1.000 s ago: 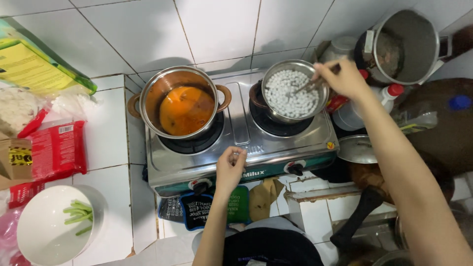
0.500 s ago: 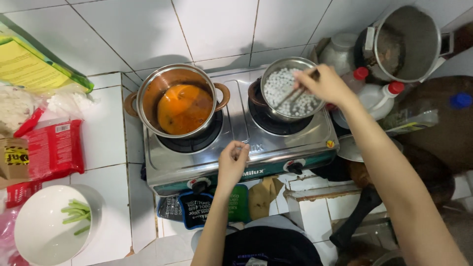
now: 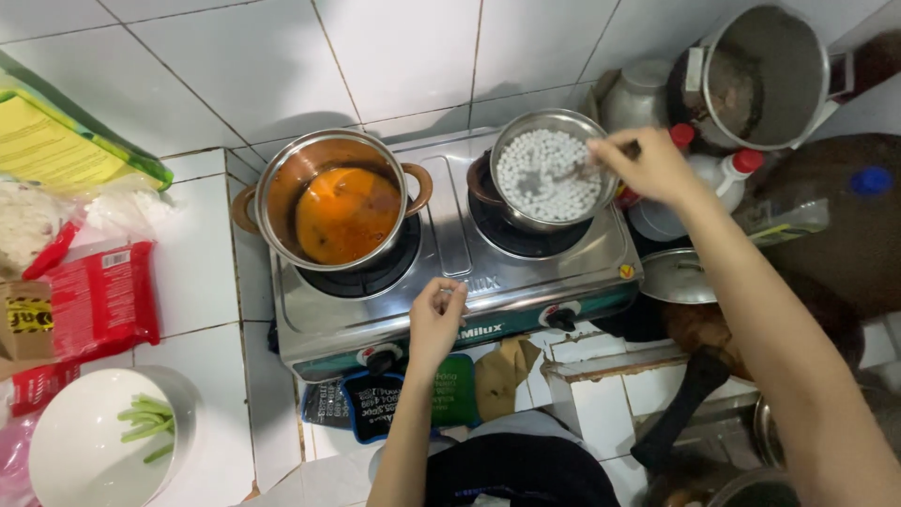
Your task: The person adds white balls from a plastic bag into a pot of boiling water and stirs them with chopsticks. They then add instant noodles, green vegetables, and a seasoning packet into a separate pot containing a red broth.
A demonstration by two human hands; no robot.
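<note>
Now 2 pots (image 3: 330,202) on stove (image 3: 450,253) — right hand (image 3: 648,164) grips spoon (image 3: 601,161); left hand (image 3: 436,319) loosely curled, empty.

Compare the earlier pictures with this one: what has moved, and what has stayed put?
The right hand drifted slightly left along the small pot of white balls, keeping hold of the stirring utensil. The left hand stays on the stove's front edge. The pot of orange broth is unmoved.

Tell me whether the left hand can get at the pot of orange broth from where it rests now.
Probably yes. The left hand rests on the front edge of the stove, just in front of and to the right of the pot of orange broth. Only bare stove top lies between them, and the pot has no lid on it.
</note>
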